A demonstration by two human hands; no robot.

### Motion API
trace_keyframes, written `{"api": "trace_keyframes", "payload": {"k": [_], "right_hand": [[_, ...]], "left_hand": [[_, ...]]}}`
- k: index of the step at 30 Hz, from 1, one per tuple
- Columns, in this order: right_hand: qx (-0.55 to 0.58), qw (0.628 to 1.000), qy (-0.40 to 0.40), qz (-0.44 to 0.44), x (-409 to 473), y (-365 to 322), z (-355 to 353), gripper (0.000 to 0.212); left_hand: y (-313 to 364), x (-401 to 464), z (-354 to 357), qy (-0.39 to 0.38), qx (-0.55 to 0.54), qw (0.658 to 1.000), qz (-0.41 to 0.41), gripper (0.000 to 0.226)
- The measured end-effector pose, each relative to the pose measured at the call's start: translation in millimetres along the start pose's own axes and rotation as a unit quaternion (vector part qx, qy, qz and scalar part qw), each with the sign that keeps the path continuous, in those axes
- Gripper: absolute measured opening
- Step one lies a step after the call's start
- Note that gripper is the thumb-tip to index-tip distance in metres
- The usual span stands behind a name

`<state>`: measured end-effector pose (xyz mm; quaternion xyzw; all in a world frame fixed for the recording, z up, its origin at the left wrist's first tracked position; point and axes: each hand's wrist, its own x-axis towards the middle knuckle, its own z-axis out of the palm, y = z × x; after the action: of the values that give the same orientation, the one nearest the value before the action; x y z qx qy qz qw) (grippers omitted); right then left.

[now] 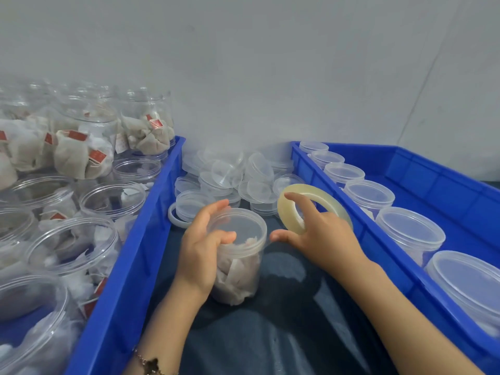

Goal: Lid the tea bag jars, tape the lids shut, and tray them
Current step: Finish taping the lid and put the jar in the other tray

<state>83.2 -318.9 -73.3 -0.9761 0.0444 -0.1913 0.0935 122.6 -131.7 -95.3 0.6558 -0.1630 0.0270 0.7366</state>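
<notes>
Two blue bins flank a dark cloth-covered lap (284,334), leaving a narrow channel between their rims. In that channel the left hand (201,253) grips a lidded tea bag jar (238,255), thumb across the lid, fingers curled round its far side. The right hand (322,239) has the tape roll (300,209) looped over its fingers, which are curled through the ring; the thumb reaches toward the jar's lid edge. Loose clear lids (230,177) are heaped at the channel's far end. The left bin (135,253) holds open, unlidded jars (73,239); the right bin (433,169) holds a row of lidded jars (411,234) along its near wall.
</notes>
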Motion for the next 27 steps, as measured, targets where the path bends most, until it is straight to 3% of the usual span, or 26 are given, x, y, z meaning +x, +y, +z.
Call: {"api": "trace_keyframes", "payload": {"k": [3,5,7,8,9,11,13,20,27], "right_hand": [[0.006,1.000,-0.010,-0.008,7.0,-4.8,8.0,0.097],[0.006,1.000,-0.012,-0.007,5.7,-4.8,11.3,0.094],[0.007,1.000,0.001,-0.008,1.7,-3.8,13.4,0.093],[0.007,1.000,0.010,-0.010,-0.3,-3.9,13.4,0.089],[0.007,1.000,0.017,-0.013,-1.7,-4.3,12.2,0.083],[0.020,1.000,0.009,-0.011,-3.5,-4.0,6.1,0.075],[0.053,0.998,-0.013,-0.015,-6.6,1.9,-3.5,0.074],[0.055,0.995,-0.011,-0.079,-25.4,4.0,-15.1,0.055],[0.035,0.989,-0.013,-0.140,-22.4,5.6,-19.8,0.061]], "left_hand": [[11.4,8.9,-3.3,-0.023,0.004,0.998,-0.051,0.053],[20.6,15.8,-2.3,-0.040,0.158,0.985,-0.050,0.052],[30.3,18.6,6.9,-0.058,0.416,0.907,-0.033,0.050],[33.4,18.5,14.4,-0.071,0.495,0.866,-0.020,0.048],[34.3,17.8,22.3,-0.100,0.545,0.832,-0.008,0.052],[29.4,14.5,30.6,-0.167,0.617,0.768,0.027,0.082],[24.2,15.4,26.1,-0.180,0.653,0.732,0.073,0.094],[23.5,24.7,8.9,-0.227,0.649,0.720,0.100,0.087],[27.5,26.9,1.1,-0.220,0.609,0.756,0.099,0.089]]}}
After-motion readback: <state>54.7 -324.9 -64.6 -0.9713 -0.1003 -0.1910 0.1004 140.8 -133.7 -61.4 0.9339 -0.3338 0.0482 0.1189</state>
